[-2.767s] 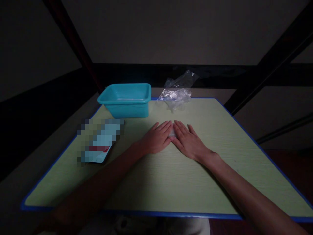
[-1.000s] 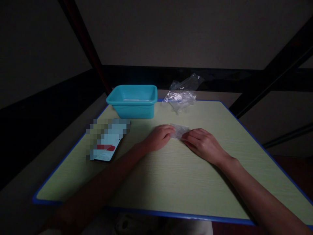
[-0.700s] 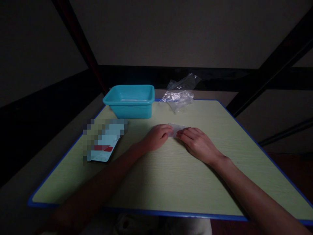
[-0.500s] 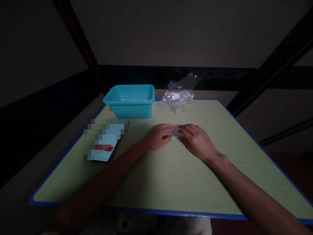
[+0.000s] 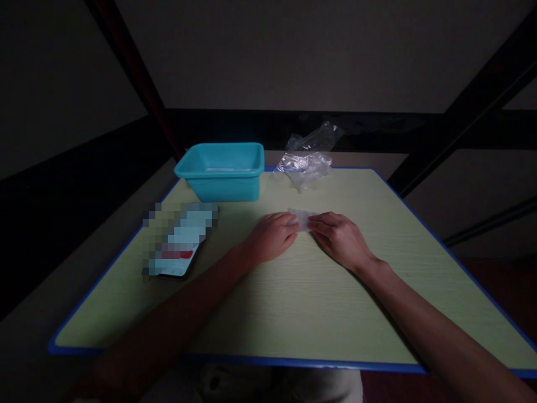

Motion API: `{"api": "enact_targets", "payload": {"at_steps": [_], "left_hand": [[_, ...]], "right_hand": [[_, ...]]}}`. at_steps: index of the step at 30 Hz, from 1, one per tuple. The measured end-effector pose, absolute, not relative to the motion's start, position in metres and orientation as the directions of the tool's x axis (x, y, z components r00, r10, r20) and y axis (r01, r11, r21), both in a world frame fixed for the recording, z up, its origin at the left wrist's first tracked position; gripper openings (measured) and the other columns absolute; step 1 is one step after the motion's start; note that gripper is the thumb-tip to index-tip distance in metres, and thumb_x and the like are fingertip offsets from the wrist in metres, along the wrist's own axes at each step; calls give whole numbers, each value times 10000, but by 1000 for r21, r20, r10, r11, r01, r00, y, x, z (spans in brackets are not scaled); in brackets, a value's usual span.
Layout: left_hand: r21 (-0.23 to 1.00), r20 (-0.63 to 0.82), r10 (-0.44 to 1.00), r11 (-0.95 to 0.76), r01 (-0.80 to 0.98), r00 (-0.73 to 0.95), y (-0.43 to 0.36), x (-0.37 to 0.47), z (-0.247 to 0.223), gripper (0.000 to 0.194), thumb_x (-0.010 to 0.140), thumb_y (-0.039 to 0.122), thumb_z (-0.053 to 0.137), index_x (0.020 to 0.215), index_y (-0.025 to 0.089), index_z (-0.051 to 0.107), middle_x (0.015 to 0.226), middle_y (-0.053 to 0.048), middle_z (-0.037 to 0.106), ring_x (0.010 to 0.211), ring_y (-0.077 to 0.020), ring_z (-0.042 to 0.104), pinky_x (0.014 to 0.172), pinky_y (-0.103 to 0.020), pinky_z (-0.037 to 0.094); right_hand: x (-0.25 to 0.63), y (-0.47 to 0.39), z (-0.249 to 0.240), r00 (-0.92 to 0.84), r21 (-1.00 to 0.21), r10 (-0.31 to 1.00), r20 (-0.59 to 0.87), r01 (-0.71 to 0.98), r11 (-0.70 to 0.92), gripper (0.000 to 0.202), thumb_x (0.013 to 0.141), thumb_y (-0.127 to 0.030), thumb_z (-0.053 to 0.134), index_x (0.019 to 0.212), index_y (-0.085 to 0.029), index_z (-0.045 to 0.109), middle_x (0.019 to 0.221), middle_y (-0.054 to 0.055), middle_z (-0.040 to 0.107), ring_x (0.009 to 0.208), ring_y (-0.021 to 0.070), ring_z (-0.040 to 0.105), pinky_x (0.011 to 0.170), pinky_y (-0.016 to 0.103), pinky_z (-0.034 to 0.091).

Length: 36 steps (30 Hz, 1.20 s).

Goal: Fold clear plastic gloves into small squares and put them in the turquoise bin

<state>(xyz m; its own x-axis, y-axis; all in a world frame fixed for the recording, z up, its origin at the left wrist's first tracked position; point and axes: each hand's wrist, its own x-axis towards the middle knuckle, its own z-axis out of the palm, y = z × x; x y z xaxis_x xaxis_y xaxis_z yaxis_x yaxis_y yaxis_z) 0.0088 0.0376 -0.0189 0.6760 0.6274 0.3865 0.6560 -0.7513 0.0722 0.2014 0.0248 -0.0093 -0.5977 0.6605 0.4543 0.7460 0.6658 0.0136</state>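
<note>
A small whitish, translucent sheet or packet (image 5: 302,219) is between my hands over the middle of the table. My left hand (image 5: 273,237) has its fingers pinched on the sheet's left end. At the right end, my right hand (image 5: 340,237) grips it between thumb and fingers. Both hands rest low, close to the table surface. Fingertips cover the two ends of the sheet, so its full outline is hidden.
A turquoise plastic basin (image 5: 230,189) stands at the table's back left. Behind the sheet lies a crumpled clear plastic bag (image 5: 308,168). A lit phone (image 5: 184,235), partly pixelated, lies at the left. The table (image 5: 302,313) has a blue edge.
My left thumb and fingers have come together on the sheet, closing the gap seen before. The view has shifted very slightly; the basin, bag and phone stay in place.
</note>
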Motion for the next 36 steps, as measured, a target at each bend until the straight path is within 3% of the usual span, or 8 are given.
{"api": "enact_targets", "payload": {"at_steps": [7, 13, 16, 20, 22, 25, 29, 36], "left_hand": [[67, 397, 623, -752, 656, 674, 38, 9, -19, 208, 866, 187, 483, 963, 155, 663, 1015, -91, 647, 950, -212, 600, 849, -346, 480], [267, 406, 666, -742, 616, 626, 37, 5, -18, 462, 750, 201, 611, 1193, 109, 523, 1207, -139, 572, 1104, -248, 530, 944, -377, 425], [421, 432, 693, -721, 550, 578, 38, 5, -17, 471, 709, 164, 632, 1168, 122, 539, 1233, -140, 560, 1134, -248, 511, 976, -386, 389], [763, 406, 827, -541, 354, 389, 45, 5, -16, 161, 680, 124, 616, 837, 146, 639, 1071, -109, 644, 1020, -217, 576, 943, -352, 402], [843, 368, 874, -458, 283, 317, 48, 4, -14, 11, 688, 143, 603, 696, 150, 600, 990, -95, 663, 962, -200, 596, 902, -328, 426], [894, 308, 905, -380, 237, 293, 49, 4, -13, 108, 713, 195, 585, 625, 154, 539, 852, -65, 672, 846, -182, 628, 777, -292, 479], [966, 165, 931, -220, 139, 325, 45, 8, -13, 141, 733, 242, 571, 650, 153, 500, 636, -7, 636, 635, -145, 652, 603, -241, 506], [999, -16, 910, 1, 36, 413, 39, 9, -7, 111, 746, 214, 559, 713, 148, 476, 604, -18, 652, 538, -128, 663, 488, -185, 495]], "right_hand": [[203, 26, -11, -603, 5, 633, 485, 726, 688, 224, 825, -140, 501, 865, -122, 720, 917, 139, 710, 785, 252, 642, 689, 377, 516], [206, 26, -11, -564, -124, 650, 509, 700, 704, 250, 832, -156, 459, 874, -129, 704, 939, 133, 704, 827, 252, 637, 737, 407, 510], [205, 23, -7, -490, -304, 691, 531, 652, 695, 249, 832, -182, 452, 855, -129, 694, 940, 128, 705, 842, 242, 640, 761, 395, 505], [202, 20, 1, -325, -643, 820, 471, 509, 571, 195, 805, -222, 503, 826, -165, 688, 920, 85, 712, 858, 212, 645, 785, 350, 486], [201, 20, 4, -231, -802, 890, 392, 387, 454, 169, 772, -277, 551, 783, -173, 684, 837, 63, 712, 795, 200, 645, 719, 322, 486], [200, 21, 6, -127, -938, 961, 244, 221, 267, 198, 690, -362, 625, 677, -168, 659, 644, 26, 658, 588, 152, 578, 551, 276, 437], [197, 22, 7, -62, -994, 993, 104, 23, 105, 151, 598, -309, 660, 614, -166, 616, 547, -18, 560, 485, 98, 459, 481, 251, 356], [195, 22, 13, -36, -962, 999, -30, -271, -39, 211, 529, -222, 630, 739, -214, 605, 564, -39, 569, 495, 106, 469, 477, 236, 355]]}}
